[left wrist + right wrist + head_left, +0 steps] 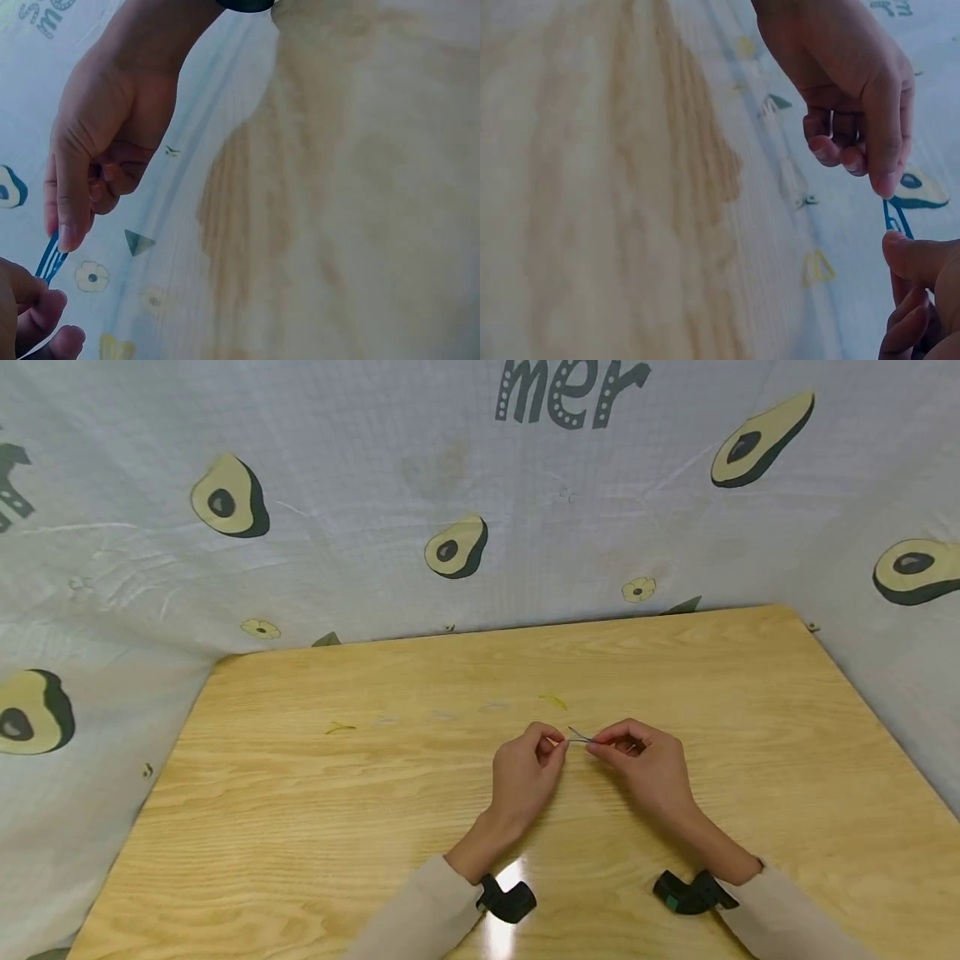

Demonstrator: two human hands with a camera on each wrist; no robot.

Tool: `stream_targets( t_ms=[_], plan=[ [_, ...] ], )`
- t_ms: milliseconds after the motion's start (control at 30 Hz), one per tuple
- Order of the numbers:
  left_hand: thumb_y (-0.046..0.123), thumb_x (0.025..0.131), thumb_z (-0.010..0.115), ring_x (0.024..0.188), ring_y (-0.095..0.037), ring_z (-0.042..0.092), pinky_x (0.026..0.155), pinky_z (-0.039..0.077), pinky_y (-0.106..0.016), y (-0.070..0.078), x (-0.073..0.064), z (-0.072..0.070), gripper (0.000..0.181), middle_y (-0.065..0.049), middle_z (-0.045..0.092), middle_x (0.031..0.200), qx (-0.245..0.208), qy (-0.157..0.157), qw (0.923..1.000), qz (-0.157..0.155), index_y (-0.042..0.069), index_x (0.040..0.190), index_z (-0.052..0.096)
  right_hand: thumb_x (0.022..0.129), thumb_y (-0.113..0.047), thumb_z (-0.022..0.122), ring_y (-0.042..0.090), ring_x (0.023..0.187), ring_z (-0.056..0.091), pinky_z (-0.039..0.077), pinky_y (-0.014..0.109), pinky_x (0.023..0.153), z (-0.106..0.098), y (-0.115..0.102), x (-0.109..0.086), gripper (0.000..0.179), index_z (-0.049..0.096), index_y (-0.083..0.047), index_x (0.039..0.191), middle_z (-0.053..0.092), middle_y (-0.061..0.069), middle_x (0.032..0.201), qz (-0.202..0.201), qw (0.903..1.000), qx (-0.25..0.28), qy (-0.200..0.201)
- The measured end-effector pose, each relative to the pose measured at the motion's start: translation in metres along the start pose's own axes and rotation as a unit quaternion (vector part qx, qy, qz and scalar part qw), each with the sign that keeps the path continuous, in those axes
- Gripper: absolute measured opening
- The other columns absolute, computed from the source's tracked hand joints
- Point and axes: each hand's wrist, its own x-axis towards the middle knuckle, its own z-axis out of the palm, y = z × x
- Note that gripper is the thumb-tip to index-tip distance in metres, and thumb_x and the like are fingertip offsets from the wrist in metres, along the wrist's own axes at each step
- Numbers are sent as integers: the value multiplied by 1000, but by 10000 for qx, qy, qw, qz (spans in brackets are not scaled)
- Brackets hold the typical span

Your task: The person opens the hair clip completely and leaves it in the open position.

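Above the wooden table, my left hand and my right hand face each other with a small gap between their fingertips. A thin blue piece spans that gap, and each hand pinches one end of it between thumb and finger. Up close in the left wrist view, the blue piece shows several narrow parallel strands. In the right wrist view it looks like slim wire-like loops, perhaps a paper clip; I cannot tell its exact kind. Its ends are hidden inside the fingers.
Beyond the hands, small thin pieces form a loose row: a yellow one, pale ones such as this whitish piece, and a darker yellow one at the left. An avocado-print cloth hangs behind the table and along its sides.
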Motion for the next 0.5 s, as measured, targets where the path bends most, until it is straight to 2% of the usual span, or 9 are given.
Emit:
stream_targets(
  t_ms=[200,333,500],
  plan=[
    [10,86,70,50,1,46,47,36,-13,2,5,20,5,4,60,62,-178,-12,9991,-396,8,85,66,81,-25,79,14,59,54,43,22,50,-8,12,5,13,72,-15,83,65,-2,73,-147,9988,-403,225],
    [12,86,71,47,2,43,46,34,-14,3,11,29,5,6,58,59,-37,67,9985,-535,9,84,67,81,-23,78,12,60,54,42,21,51,-12,16,10,12,72,-13,84,65,-1,74,-310,9973,-568,349],
    [15,86,72,46,3,42,45,33,-14,3,20,40,6,7,57,58,163,117,9975,-671,11,83,68,83,-22,76,11,63,57,44,20,54,-17,22,18,12,72,-12,86,66,0,76,-333,9969,-620,361]
  ],
)
